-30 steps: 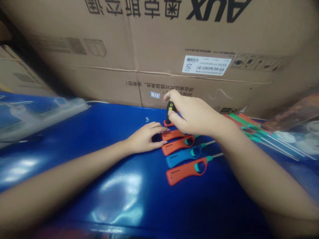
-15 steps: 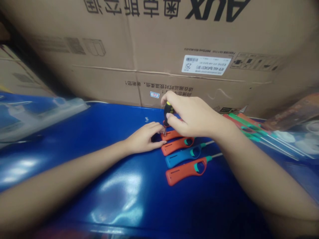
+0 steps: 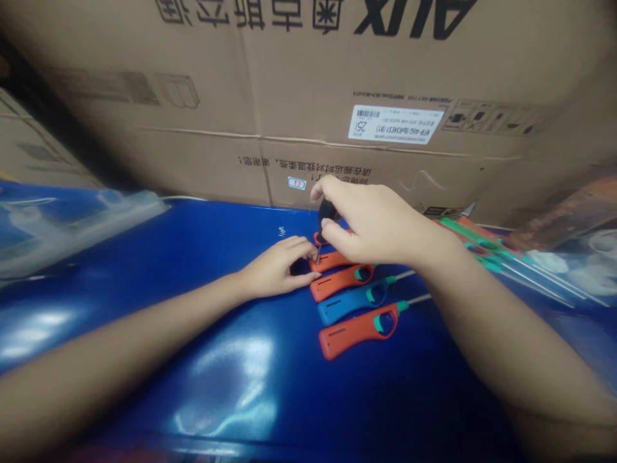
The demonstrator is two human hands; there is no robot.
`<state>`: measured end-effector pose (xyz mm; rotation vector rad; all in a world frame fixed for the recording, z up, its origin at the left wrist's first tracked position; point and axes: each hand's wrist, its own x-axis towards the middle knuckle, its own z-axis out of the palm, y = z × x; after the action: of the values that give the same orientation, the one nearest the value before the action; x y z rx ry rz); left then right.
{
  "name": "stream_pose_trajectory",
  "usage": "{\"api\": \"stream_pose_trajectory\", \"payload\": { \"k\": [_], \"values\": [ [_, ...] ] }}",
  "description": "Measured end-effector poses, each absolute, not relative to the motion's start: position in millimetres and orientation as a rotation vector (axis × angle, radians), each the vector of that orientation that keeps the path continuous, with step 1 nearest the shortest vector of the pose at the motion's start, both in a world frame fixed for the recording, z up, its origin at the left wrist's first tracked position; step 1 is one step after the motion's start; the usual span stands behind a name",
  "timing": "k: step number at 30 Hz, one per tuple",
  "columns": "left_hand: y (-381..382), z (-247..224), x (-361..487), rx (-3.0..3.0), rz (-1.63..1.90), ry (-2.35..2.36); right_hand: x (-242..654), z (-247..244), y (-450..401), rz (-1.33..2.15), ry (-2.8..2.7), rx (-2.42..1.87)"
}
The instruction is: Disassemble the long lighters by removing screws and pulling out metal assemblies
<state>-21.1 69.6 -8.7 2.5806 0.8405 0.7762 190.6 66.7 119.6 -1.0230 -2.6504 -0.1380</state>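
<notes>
My right hand (image 3: 373, 222) is closed around the dark handle of a screwdriver (image 3: 326, 215). The screwdriver stands nearly upright, its shaft reaching down to the butt end of an orange gas lighter (image 3: 330, 260). At that same end, my left hand (image 3: 279, 267) has its fingertips by the shaft and its thumb lower down, pinching the lighter's end. Nearer me in the row lie another orange lighter (image 3: 337, 281), a blue lighter (image 3: 347, 303) and an orange lighter (image 3: 354, 331) with a green trigger. Behind the screwdriver, one more orange lighter (image 3: 317, 238) is mostly covered by my right hand.
Several tiny screws (image 3: 282, 231) lie on the blue table (image 3: 216, 238). A large cardboard box (image 3: 207, 148) stands across the back. On the right are more lighters (image 3: 486, 247) in a pile and clear plastic bags (image 3: 588, 276). Another plastic bag (image 3: 87, 225) lies at left.
The view has shifted very slightly. The screwdriver handle has turned a little in my right hand; both hands stay in the same place at the lighter.
</notes>
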Motion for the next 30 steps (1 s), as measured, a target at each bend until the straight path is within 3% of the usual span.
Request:
{"api": "stream_pose_trajectory", "payload": {
  "k": [30],
  "values": [
    [69.3, -8.1, -21.0, 2.585, 0.732, 0.885, 187.7, 119.6, 62.8, -0.156, -2.663, -1.013]
  ]
}}
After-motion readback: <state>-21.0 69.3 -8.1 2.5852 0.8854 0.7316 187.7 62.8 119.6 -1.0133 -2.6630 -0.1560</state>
